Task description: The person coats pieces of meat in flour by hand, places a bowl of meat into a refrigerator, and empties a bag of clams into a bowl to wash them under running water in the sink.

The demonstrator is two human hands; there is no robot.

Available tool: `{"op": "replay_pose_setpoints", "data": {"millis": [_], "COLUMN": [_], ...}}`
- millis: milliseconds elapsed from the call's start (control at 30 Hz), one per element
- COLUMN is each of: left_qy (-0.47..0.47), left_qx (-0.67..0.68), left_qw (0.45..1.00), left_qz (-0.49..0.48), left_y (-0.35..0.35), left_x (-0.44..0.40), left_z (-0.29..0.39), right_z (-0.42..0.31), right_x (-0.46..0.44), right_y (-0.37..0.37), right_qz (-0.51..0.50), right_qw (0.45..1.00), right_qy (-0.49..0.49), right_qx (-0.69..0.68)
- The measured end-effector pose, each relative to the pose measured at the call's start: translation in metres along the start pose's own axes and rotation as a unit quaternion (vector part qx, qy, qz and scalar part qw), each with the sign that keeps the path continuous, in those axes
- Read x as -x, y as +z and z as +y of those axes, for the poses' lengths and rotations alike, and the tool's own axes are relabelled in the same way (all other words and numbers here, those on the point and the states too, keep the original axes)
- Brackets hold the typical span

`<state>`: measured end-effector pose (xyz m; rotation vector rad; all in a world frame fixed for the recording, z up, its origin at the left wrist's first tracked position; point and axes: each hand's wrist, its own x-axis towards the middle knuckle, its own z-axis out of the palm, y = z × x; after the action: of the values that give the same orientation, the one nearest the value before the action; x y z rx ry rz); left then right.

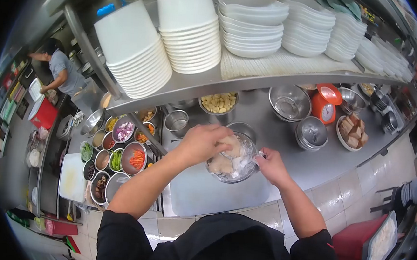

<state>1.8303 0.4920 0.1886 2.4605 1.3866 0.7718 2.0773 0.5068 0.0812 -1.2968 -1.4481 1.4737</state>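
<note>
The metal bowl (236, 180) stood at the middle of the worktop (292, 172), by the far edge of a pale board (218, 198), with pale, soft-looking food (220, 164) and crumpled clear plastic (244, 165) inside. The left hand (204, 140) reached over the bowl's far left side, its grip partly open and the fingers curled down at the food; I could not tell whether it had hold of a piece. The right hand (271, 166) was at the right rim, its grip pinched closed on the plastic's edge.

To the left stood a bowl of chopped purple onion (123, 131) and a bowl of orange-red strips (136, 159) (among many smaller containers). Beyond the metal bowl was a pot of yellow chunks (217, 102). On the far right were an orange scale (323, 110) and a white bowl of brown chunks (352, 133). White dishes (252, 29) sat stacked on the shelf (261, 68) above.
</note>
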Motion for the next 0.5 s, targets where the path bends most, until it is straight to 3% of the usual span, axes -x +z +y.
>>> {"op": "replay_pose_setpoints", "data": {"millis": [167, 233, 300, 400, 467, 500], "left_qy": [0.011, 0.084, 0.093, 0.168, 0.218, 0.287], "left_qx": [0.036, -0.018, -0.035, -0.098, -0.18, -0.266], "left_qw": [0.996, 0.987, 0.979, 0.91, 0.822, 0.747], "left_qz": [0.076, 0.133, 0.178, 0.367, 0.494, 0.538], "left_y": [0.014, 0.017, -0.012, -0.108, -0.188, -0.238], "left_x": [0.0, 0.005, 0.008, -0.006, -0.019, -0.03], "left_z": [-0.002, -0.005, 0.006, 0.039, 0.059, 0.072], "right_z": [0.006, 0.014, 0.034, 0.033, 0.031, 0.035], "right_x": [0.019, 0.025, 0.018, 0.023, 0.03, 0.029], "right_y": [-0.007, -0.015, -0.023, -0.03, -0.038, -0.045], "right_qz": [0.042, 0.061, 0.061, 0.089, 0.087, 0.083], "right_qw": [0.998, 0.988, 0.989, 0.992, 0.996, 0.996], "right_qy": [-0.025, -0.074, -0.086, -0.059, -0.03, -0.039], "right_qx": [0.024, 0.123, 0.107, 0.061, 0.017, 0.015]}}
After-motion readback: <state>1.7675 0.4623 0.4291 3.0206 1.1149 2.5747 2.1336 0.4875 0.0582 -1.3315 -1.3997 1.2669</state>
